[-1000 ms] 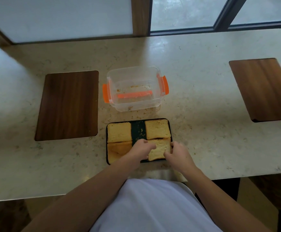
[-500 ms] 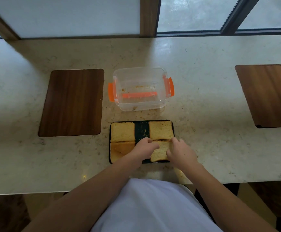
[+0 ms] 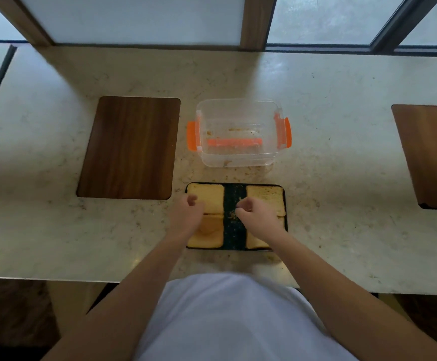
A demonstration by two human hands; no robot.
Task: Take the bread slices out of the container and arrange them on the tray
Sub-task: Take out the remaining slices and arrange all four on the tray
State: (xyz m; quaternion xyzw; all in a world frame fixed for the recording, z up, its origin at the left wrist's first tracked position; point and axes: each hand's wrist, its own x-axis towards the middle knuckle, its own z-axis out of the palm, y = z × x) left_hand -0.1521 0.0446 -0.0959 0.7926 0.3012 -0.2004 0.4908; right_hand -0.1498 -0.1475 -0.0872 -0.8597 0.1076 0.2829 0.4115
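Note:
A black tray (image 3: 234, 230) lies on the counter near its front edge. Several bread slices lie flat on it in two columns: far left slice (image 3: 208, 195), far right slice (image 3: 265, 198), near left slice (image 3: 211, 234), and a near right slice (image 3: 255, 243) mostly hidden under my right wrist. The clear container (image 3: 238, 131) with orange clips stands just beyond the tray and holds only crumbs. My left hand (image 3: 187, 214) hovers over the tray's left edge, fingers curled, holding nothing. My right hand (image 3: 256, 214) is above the tray's right half, fingers curled, holding nothing.
A dark wooden board (image 3: 129, 147) lies left of the container. Another wooden board (image 3: 431, 155) lies at the far right. The pale stone counter (image 3: 342, 178) ends at a window wall behind and at its front edge near my body.
Both hands have let go of the near right slice, which now lies flat. The left hand moved left over the tray's left side, and both hands lifted with curled fingers.

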